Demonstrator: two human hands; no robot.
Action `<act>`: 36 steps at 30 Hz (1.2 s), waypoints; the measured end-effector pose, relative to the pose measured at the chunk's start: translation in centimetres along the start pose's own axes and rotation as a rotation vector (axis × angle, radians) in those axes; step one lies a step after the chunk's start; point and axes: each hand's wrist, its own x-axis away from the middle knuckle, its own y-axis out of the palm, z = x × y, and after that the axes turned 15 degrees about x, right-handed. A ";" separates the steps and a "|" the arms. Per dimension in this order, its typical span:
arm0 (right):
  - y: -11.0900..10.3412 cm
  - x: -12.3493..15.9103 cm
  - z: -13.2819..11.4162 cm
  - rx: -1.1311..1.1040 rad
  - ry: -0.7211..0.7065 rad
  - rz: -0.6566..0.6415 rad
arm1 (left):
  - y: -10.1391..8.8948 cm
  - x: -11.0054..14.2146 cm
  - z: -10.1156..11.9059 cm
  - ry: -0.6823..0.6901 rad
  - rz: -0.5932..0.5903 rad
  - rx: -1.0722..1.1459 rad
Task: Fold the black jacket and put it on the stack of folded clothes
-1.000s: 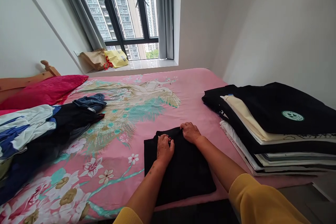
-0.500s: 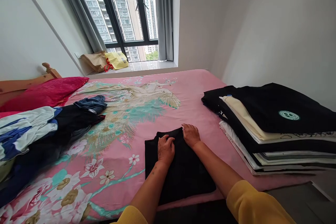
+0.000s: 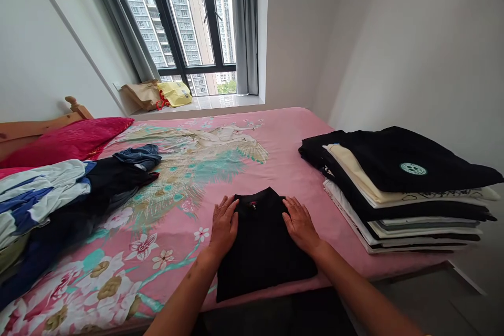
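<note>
A folded black T-shirt [image 3: 265, 254] lies flat near the front edge of the bed, its collar facing away from me and a small red mark inside the neck. My left hand [image 3: 225, 224] rests on its upper left shoulder, fingers stretched out and pointing forward. On the opposite shoulder lies my right hand [image 3: 301, 224], also flat with the fingers extended. Neither hand grips the cloth; parts of the shirt's side edges are hidden beneath them.
A tall stack of folded clothes [image 3: 394, 215] stands to the right, a black garment with a green round badge on top. Unfolded clothes [image 3: 74, 205] are heaped at left beside a red pillow [image 3: 71, 142]. Paper and yellow bags [image 3: 175, 93] sit on the windowsill.
My hands have moved apart from the collar area to the shirt's two shoulders and now lie flat. The collar opening has come into view.
</note>
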 end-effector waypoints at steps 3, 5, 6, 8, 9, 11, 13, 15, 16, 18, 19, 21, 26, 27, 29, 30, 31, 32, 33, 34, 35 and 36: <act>-0.6 0.2 -1.0 -0.027 -0.283 -0.013 | -1.4 1.4 -1.7 -0.113 -0.203 -0.093; 0.0 -0.2 -1.1 0.004 -0.248 -0.147 | -1.6 1.8 -3.2 -0.314 -0.211 -0.089; 0.5 -0.5 -0.7 0.025 -0.142 -0.218 | -1.7 1.9 -3.9 -0.410 -0.180 -0.078; 1.4 -0.9 0.4 0.053 0.107 -0.305 | -2.1 2.1 -4.9 -0.526 -0.104 -0.055; 1.7 -0.9 1.0 0.055 0.193 -0.309 | -2.4 2.3 -5.2 -0.544 -0.077 -0.046; 1.6 -0.1 2.0 0.028 0.250 -0.235 | -3.1 3.1 -5.0 -0.549 -0.052 -0.031; 0.9 1.8 2.0 -0.021 0.207 -0.079 | -3.5 4.6 -3.7 -0.528 -0.002 -0.010; -0.1 4.2 1.0 -0.063 0.095 0.061 | -3.4 6.3 -1.5 -0.393 0.032 0.017; -0.5 5.4 0.3 -0.071 0.028 0.089 | -3.2 7.3 -0.4 -0.289 0.009 0.023; -0.9 7.7 -0.8 -0.058 -0.094 0.041 | -2.6 9.1 1.6 -0.101 -0.132 0.002; -0.9 8.7 -1.2 -0.044 -0.133 -0.021 | -2.3 9.9 2.2 -0.064 -0.217 -0.026; -0.3 10.3 -0.9 -0.012 -0.127 -0.140 | -2.1 11.4 2.3 -0.113 -0.306 -0.095; 1.8 12.4 3.3 -0.042 0.069 -0.157 | -3.3 13.7 -1.3 -0.376 -0.186 -0.091; 1.9 12.5 4.1 -0.077 0.096 -0.126 | -3.7 13.8 -2.0 -0.403 -0.155 -0.054; 1.5 12.1 4.7 -0.145 0.135 -0.039 | -4.1 13.6 -2.7 -0.453 -0.090 0.043; 1.1 11.7 4.5 -0.169 0.134 0.012 | -4.1 13.4 -2.8 -0.477 -0.060 0.090; 0.5 11.2 4.0 -0.179 0.113 0.059 | -4.0 13.0 -2.7 -0.496 -0.031 0.122; -0.2 10.7 3.1 -0.177 0.071 0.097 | -3.8 12.7 -2.3 -0.499 0.003 0.131; -0.9 10.1 2.0 -0.165 0.017 0.116 | -3.4 12.3 -1.8 -0.480 0.043 0.115; -1.6 9.5 0.7 -0.147 -0.043 0.115 | -3.0 11.9 -1.1 -0.437 0.081 0.081; -2.2 8.9 -0.6 -0.124 -0.103 0.098 | -2.6 11.5 -0.3 -0.373 0.104 0.037; -2.5 8.2 -1.8 -0.100 -0.157 0.070 | -2.1 11.1 0.6 -0.297 0.099 0.000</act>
